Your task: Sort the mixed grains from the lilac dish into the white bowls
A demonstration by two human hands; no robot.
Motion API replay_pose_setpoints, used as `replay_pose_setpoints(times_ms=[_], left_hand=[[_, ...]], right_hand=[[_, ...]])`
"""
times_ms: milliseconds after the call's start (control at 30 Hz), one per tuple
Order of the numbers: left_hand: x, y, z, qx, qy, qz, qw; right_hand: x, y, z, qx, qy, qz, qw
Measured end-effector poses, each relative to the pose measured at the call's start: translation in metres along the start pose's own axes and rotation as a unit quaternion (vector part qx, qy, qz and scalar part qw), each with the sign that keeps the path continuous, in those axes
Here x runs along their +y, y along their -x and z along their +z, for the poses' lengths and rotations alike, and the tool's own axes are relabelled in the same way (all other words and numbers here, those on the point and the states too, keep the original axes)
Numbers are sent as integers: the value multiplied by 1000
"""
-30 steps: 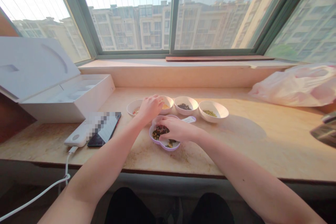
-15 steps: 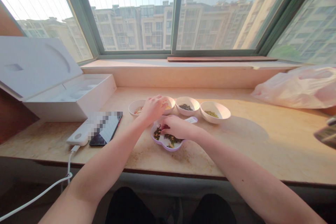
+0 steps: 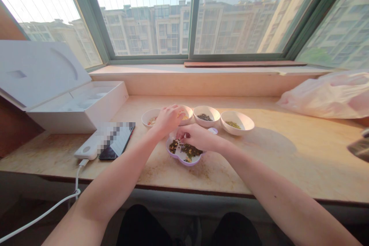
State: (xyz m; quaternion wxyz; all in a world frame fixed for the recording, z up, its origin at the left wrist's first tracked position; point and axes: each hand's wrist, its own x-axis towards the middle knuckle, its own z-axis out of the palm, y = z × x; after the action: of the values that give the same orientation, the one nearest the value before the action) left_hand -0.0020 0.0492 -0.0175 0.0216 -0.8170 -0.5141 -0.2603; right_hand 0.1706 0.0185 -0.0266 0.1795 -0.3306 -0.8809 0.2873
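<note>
A purple dish [image 3: 181,158] with a mix of dark, green and yellow bits sits at the middle of the stone ledge [image 3: 288,161]. My right hand [image 3: 196,137] hovers over its far rim, fingers curled in a pinch; what they hold is too small to name. My left hand [image 3: 168,119] rests curled against the dish's far-left edge, in front of two white bowls [image 3: 148,117]. Two more white bowls stand to the right, one with dark bits [image 3: 206,115], one with green bits [image 3: 236,122].
An open white box [image 3: 72,103] stands at the left. A white power bank [image 3: 92,144] with a cable and a black phone [image 3: 115,146] lie beside it. A plastic bag [image 3: 325,94] lies at the far right. Window frames rise behind the ledge.
My right hand has drawn back from the dish's left side toward its far rim, uncovering more of the mixed bits. My left hand has barely moved.
</note>
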Motion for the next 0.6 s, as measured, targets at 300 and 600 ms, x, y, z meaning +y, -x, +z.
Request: replay_pose_setpoints(times_ms=[300,600], left_hand=[[0,4,-6,2,32,14,999],[23,16,-22,-42,42,29,998]], right_hand=[[9,4,-17,35,-353,99,930],[8,14,-39,119,-528,142,829]])
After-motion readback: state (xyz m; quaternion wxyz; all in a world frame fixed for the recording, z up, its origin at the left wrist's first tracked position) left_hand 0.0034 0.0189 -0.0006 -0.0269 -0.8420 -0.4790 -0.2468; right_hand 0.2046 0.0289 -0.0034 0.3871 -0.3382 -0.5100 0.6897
